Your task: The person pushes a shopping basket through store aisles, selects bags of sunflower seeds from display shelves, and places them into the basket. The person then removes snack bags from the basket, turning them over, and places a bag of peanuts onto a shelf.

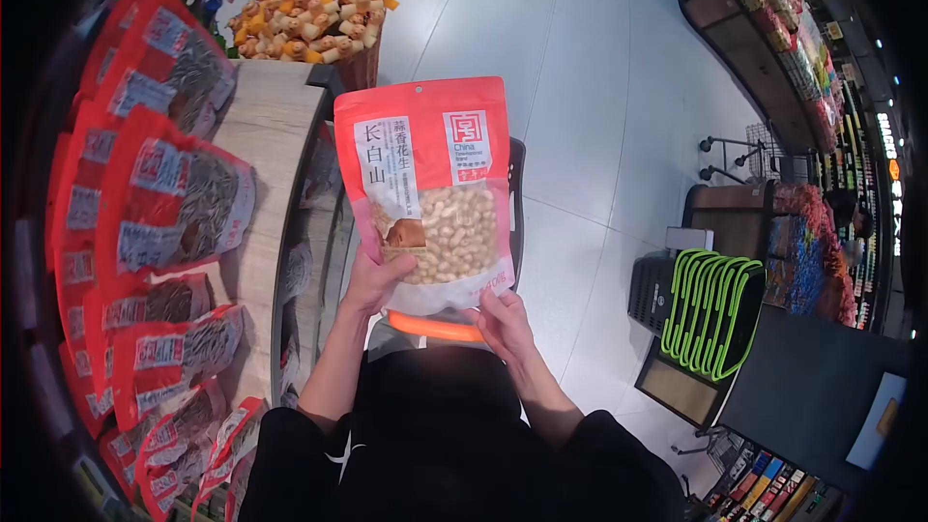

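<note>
A red and white bag of peanuts is held upright in front of me, its clear window showing peanuts in their shells. My left hand grips the lower left edge, thumb across the front. At the lower right corner, my right hand pinches the bag between thumb and fingers. The fingers behind the bag are hidden. Just below the bag shows the orange handle of a shopping cart, whose basket is mostly covered by the bag.
On the left, a wooden display shelf bears several red snack bags. A basket of small plush-like figures stands beyond it. To the right are stacked shopping baskets with green handles, a dark counter and loaded shelves.
</note>
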Tool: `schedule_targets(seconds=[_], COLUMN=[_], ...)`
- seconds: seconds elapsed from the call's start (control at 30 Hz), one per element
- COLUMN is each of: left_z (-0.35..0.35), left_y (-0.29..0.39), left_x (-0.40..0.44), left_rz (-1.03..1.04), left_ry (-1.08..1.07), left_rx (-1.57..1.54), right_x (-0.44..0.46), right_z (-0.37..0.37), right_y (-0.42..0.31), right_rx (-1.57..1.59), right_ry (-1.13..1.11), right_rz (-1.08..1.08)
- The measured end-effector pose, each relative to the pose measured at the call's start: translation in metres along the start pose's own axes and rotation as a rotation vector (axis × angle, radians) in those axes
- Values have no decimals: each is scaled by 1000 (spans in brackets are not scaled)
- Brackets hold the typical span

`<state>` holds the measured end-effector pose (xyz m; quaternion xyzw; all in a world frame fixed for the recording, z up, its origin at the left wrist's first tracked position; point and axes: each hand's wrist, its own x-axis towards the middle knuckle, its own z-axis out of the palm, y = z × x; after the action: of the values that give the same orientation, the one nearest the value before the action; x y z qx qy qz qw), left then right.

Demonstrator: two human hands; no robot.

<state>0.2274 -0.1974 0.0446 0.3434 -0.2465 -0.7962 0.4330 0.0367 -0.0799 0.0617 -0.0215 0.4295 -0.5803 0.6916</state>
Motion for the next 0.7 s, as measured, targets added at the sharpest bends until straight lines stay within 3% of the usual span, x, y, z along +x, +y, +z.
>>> schedule_targets(seconds=[0.1,0.17,0.2,0.33,0.4,0.5,0.7], left_z=[3,-4,-6,-4,-7,-14,-37], left_y=[35,46,51,64,61,56,45], left_x=[-56,-88,-98,-144,-157,-171,-177], left_rz=[48,72,73,132,110,145,42], left_ry=[-18,-29,-44,-57,-81,-47,-74], left_rx=[29,39,49,11,-26,1,19], right_x=[-33,-39,-48,-60,-63,-66,-67], right_z=[-1,7,11,60,72,84,83], right_y=[-2,-7,-8,-11,-7,-3,13], right_rx=[-80,30,-243,-326,-393,-554,-410], right_ry=[-120,-382,-109,-312,-435,-475,-445], right_rz=[31,-49,-114,-166,-71,-8,57])
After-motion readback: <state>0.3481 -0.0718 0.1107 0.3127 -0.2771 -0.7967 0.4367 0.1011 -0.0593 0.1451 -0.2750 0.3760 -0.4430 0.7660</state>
